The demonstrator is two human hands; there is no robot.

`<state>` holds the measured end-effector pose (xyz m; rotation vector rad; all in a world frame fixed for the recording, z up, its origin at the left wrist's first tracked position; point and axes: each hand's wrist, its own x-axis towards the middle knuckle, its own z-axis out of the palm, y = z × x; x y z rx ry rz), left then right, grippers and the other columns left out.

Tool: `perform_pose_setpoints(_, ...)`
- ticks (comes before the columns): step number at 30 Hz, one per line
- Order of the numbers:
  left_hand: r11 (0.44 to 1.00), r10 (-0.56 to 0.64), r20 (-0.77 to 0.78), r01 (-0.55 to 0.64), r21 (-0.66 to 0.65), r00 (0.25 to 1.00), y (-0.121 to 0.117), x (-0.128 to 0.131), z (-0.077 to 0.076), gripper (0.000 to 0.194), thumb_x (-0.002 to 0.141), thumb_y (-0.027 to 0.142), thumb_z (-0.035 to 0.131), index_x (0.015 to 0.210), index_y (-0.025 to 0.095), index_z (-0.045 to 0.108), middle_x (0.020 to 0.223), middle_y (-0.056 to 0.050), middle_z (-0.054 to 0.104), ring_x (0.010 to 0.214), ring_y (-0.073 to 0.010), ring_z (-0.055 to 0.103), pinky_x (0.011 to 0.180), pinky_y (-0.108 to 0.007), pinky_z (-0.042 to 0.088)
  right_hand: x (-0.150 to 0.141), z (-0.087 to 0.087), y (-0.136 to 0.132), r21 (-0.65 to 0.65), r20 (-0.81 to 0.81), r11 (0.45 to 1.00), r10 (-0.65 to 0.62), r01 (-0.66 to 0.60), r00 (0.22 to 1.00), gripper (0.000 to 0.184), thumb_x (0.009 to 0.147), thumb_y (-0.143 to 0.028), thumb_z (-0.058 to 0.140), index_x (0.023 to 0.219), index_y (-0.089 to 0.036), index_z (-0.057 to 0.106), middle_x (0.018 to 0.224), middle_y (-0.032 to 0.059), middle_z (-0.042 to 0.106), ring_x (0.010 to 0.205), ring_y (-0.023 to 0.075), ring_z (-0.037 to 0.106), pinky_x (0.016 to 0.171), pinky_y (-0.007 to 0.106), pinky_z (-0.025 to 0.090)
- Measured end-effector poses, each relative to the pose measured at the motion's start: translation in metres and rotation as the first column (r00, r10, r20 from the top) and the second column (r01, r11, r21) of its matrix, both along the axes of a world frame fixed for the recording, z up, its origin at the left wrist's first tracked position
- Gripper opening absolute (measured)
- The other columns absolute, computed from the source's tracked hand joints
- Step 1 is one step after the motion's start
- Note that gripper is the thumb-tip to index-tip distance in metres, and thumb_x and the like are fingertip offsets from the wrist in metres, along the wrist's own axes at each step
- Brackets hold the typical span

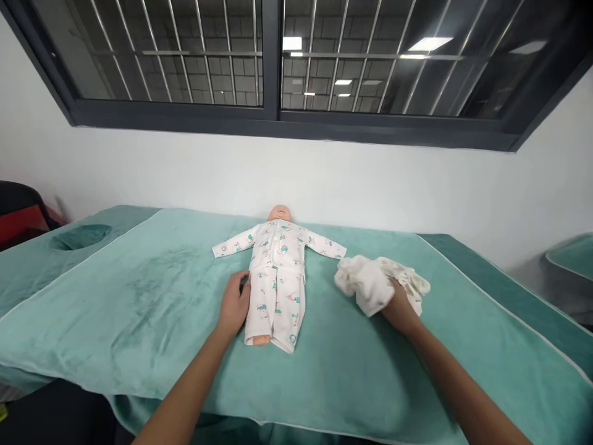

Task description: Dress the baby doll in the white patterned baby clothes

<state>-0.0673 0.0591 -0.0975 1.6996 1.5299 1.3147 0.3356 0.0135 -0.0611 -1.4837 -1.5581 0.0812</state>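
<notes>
A baby doll lies on its back, dressed in a white printed top with both sleeves spread sideways. White printed pants cover its legs, and a bit of foot shows at the left cuff. My left hand rests against the doll's side at the hip, thumb and forefinger curved with a gap between them. Over the bed to the right, my right hand grips a bunched white cloth. Folds of the cloth hide some of its fingers, and its exact kind cannot be made out.
A pale green cover spreads over the bed, with a round face hole at the left end. Behind stands a white wall below a dark-framed window. A red and black object is at far left.
</notes>
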Motion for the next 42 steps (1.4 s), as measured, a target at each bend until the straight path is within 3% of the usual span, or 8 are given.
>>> perform_pose_setpoints(4,0.992,-0.094,-0.109,0.102,0.077,0.990,0.004,-0.001,-0.004,0.049,0.090,0.017,0.039,0.137,0.025,0.046,0.141,-0.007,0.049,0.128,-0.0197,0.047,0.108,-0.039,0.038,-0.013,-0.026,0.008,-0.134,0.299,0.981,-0.097,0.143,0.949,0.033,0.074,-0.017,0.060,0.106,-0.013,0.067,0.110,0.0150,0.065,0.103,0.0291,0.056,0.090,0.040,0.044)
perform_pose_setpoints(7,0.997,-0.076,-0.116,0.078,0.014,0.990,0.003,-0.001,-0.005,0.050,0.089,0.015,0.039,0.137,0.025,0.048,0.136,-0.005,0.056,0.122,-0.0210,0.053,0.104,-0.039,0.042,-0.017,-0.035,0.009,-0.119,0.445,0.975,-0.116,0.187,0.888,0.042,0.073,-0.015,0.054,0.114,-0.013,0.062,0.114,0.0158,0.063,0.107,0.0314,0.054,0.091,0.043,0.042)
perform_pose_setpoints(13,0.996,0.013,-0.128,-0.024,-0.082,0.992,0.000,0.000,-0.004,0.041,0.087,0.015,0.040,0.123,0.024,0.058,0.115,-0.004,0.069,0.103,-0.0217,0.063,0.089,-0.036,0.048,-0.022,-0.049,-0.015,0.179,0.221,0.921,-0.380,0.346,0.898,0.044,0.070,-0.018,0.049,0.113,-0.012,0.059,0.110,0.0156,0.063,0.105,0.0312,0.054,0.094,0.047,0.042)
perform_pose_setpoints(17,0.995,0.041,-0.134,-0.052,-0.082,0.990,0.000,0.000,-0.003,0.039,0.086,0.015,0.041,0.119,0.023,0.059,0.110,-0.005,0.070,0.099,-0.0220,0.064,0.086,-0.036,0.048,-0.033,-0.048,-0.037,0.250,0.181,0.898,-0.411,0.362,0.894,0.039,0.070,-0.014,0.046,0.107,-0.011,0.058,0.105,0.0164,0.061,0.104,0.0300,0.053,0.093,0.046,0.042)
perform_pose_setpoints(21,0.996,0.041,-0.143,-0.052,-0.074,0.989,-0.001,0.000,-0.001,0.039,0.085,0.013,0.040,0.117,0.023,0.060,0.108,-0.004,0.071,0.098,-0.0217,0.064,0.085,-0.034,0.047,-0.046,-0.043,-0.047,0.366,0.137,0.825,-0.506,0.431,0.852,0.026,0.072,-0.013,0.046,0.097,-0.014,0.054,0.099,0.0146,0.055,0.105,0.0299,0.048,0.091,0.046,0.041)
perform_pose_setpoints(25,0.996,0.043,-0.149,-0.053,-0.067,0.988,0.000,-0.001,-0.003,0.039,0.085,0.013,0.040,0.116,0.023,0.060,0.107,-0.004,0.071,0.096,-0.0214,0.063,0.084,-0.033,0.047,-0.056,-0.039,-0.052,0.404,0.322,0.897,-0.321,0.178,0.891,0.016,0.075,-0.005,0.044,0.079,-0.019,0.050,0.084,0.0069,0.055,0.085,0.0212,0.051,0.077,0.033,0.042)
perform_pose_setpoints(29,0.996,0.043,-0.157,-0.054,-0.068,0.987,0.002,-0.002,-0.005,0.039,0.085,0.013,0.040,0.117,0.023,0.059,0.105,-0.004,0.071,0.096,-0.0214,0.063,0.083,-0.033,0.046,-0.065,-0.040,-0.057,0.225,0.538,0.972,-0.069,-0.064,0.840,0.021,0.073,0.000,0.040,0.066,-0.019,0.045,0.065,0.0006,0.049,0.063,0.0142,0.043,0.061,0.025,0.032)
perform_pose_setpoints(42,0.997,0.060,-0.257,-0.072,-0.037,0.964,0.002,-0.002,-0.010,0.038,0.086,0.011,0.040,0.118,0.021,0.058,0.107,-0.005,0.070,0.096,-0.0215,0.062,0.081,-0.032,0.045,-0.073,-0.039,-0.054,0.012,0.503,0.990,-0.128,0.141,0.855,0.016,0.070,-0.008,0.040,0.062,-0.018,0.050,0.059,0.0000,0.054,0.055,0.0118,0.049,0.055,0.022,0.032)
